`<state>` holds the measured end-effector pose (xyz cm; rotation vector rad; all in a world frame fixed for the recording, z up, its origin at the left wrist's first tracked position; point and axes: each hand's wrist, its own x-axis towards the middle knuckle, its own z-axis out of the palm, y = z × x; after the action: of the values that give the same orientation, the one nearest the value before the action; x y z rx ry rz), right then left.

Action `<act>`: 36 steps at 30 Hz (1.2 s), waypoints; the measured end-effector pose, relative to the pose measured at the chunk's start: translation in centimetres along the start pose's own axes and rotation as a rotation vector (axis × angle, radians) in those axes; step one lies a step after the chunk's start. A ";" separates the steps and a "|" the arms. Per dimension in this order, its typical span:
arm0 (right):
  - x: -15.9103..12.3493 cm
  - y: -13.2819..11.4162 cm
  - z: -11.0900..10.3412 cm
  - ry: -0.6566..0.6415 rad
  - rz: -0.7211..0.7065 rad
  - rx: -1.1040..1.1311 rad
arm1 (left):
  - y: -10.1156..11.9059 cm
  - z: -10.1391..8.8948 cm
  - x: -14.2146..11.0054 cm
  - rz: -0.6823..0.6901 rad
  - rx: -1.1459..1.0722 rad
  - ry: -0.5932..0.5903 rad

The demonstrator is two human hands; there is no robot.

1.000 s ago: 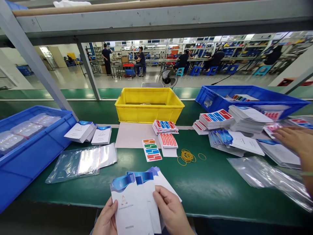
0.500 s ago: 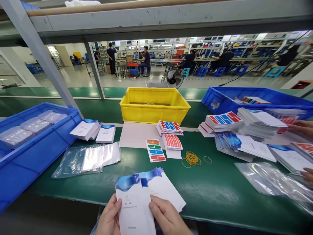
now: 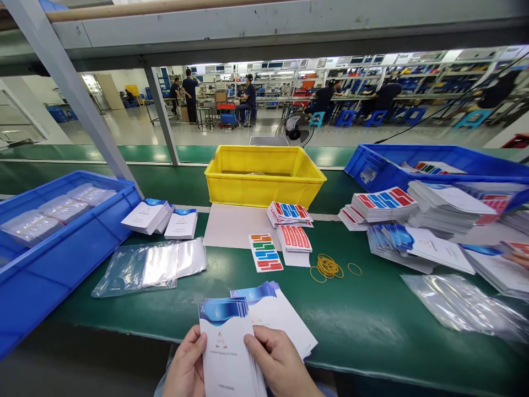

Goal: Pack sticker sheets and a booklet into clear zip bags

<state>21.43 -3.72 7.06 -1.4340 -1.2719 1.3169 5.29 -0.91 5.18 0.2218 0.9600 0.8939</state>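
Note:
At the near edge of the green table both my hands hold a stack of white booklets with blue wave tops. My left hand grips the stack's left edge with its thumb on the cover. My right hand pinches the right edge, thumb on top, fingers closed. Under and to the right of the stack, more of the same booklets lie fanned on the table. Beyond them lie a colourful sticker sheet, stacks of red and blue sticker sheets and yellow rubber bands.
A yellow bin stands at the back centre, blue bins at the left and back right. Clear plastic bags lie left, more bags right. Stacks of booklets fill the right side, where another person's fingers show.
My hands squared the fanned booklets into a tighter stack, leaving the rest on the table. The other person's hands at the right drew back toward the frame edge.

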 end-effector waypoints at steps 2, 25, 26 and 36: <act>0.1 0.1 0.0 0.006 0.006 0.014 | -0.1 -0.1 0.1 0.005 -0.014 -0.010; -0.1 1.6 -3.7 0.371 -0.056 -0.031 | 0.1 -1.0 1.0 -0.003 -0.064 0.024; 0.0 1.7 -4.0 0.437 -0.090 -0.112 | 0.1 -1.0 1.1 -0.002 -0.061 0.019; -0.3 0.1 0.0 -0.038 -0.135 -0.135 | 0.1 -0.4 0.5 0.001 0.006 -0.014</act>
<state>21.43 -4.07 7.05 -1.3940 -1.4800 1.1928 5.07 -0.55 4.67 0.2338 0.9494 0.8894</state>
